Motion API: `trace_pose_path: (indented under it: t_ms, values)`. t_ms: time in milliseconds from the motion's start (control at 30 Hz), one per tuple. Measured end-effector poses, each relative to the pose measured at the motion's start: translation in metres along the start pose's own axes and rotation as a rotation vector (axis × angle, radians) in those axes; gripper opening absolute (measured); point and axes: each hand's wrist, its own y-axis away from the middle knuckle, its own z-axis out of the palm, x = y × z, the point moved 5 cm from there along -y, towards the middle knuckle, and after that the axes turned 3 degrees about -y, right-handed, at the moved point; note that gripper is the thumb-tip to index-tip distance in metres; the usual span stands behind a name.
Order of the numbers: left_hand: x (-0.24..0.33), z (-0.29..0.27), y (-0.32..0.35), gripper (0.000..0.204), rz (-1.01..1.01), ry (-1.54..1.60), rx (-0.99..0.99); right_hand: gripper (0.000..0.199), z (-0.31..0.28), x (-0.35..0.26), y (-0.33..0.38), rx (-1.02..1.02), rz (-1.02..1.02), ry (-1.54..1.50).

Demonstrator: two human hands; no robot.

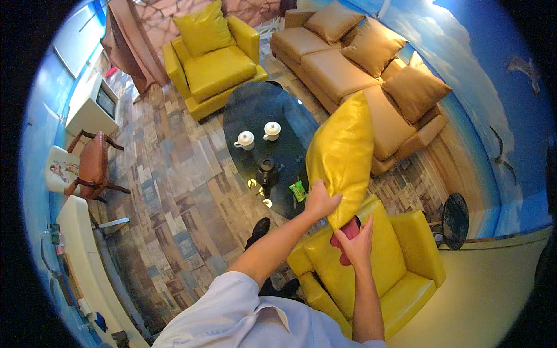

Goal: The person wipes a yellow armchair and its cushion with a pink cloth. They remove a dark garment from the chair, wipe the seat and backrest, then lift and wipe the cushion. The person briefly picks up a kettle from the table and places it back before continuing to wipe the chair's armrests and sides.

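A shiny yellow cushion [342,148] is held up above the yellow armchair [371,255] in front of me. My left hand [322,200] is closed on the cushion's lower edge. Beside it, my right hand [357,239] grips a folded reddish-pink cloth [343,256] close to the cushion's bottom corner. The cloth is partly hidden by my fingers, and whether it presses on the cushion is hard to make out.
An oval dark glass table [249,107] carries two white lidded cups [271,131], a dark pot [266,168] and a green packet [298,191]. Behind stand another yellow armchair [217,69] and a tan sofa [331,69]. A small round black stool [455,220] stands right.
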Motion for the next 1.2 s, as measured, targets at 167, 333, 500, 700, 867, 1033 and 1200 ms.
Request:
trace_pose_path:
  t_ms: [167,333,500,700,867,1033,1200]
  values:
    - [-0.007,-0.013,-0.033,0.078,-0.011,0.127,-0.076,0.115,0.059,-0.053,-0.056,-0.027,-0.042,0.124]
    - [-0.026,-0.042,-0.085,0.072,0.022,0.318,-0.123,0.096,0.091,-0.091,-0.114,0.017,0.028,0.284]
    - [-0.142,-0.072,-0.102,0.066,-0.228,0.385,0.036,0.076,0.085,-0.099,-0.177,0.041,0.069,0.410]
    - [-0.290,-0.066,-0.101,0.083,-0.436,-0.060,0.161,0.062,0.067,-0.090,-0.242,0.049,-0.168,0.481]
    - [-0.330,-0.034,-0.118,0.074,-0.510,0.111,-0.018,0.054,0.048,-0.102,-0.309,-0.033,-0.185,0.624]
    - [-0.331,-0.030,-0.118,0.059,-0.557,0.302,0.084,0.035,0.050,-0.127,-0.326,-0.020,-0.243,0.595]
    - [-0.313,-0.046,-0.121,0.040,-0.589,0.440,0.084,0.057,0.071,-0.128,-0.287,-0.072,-0.392,0.666]
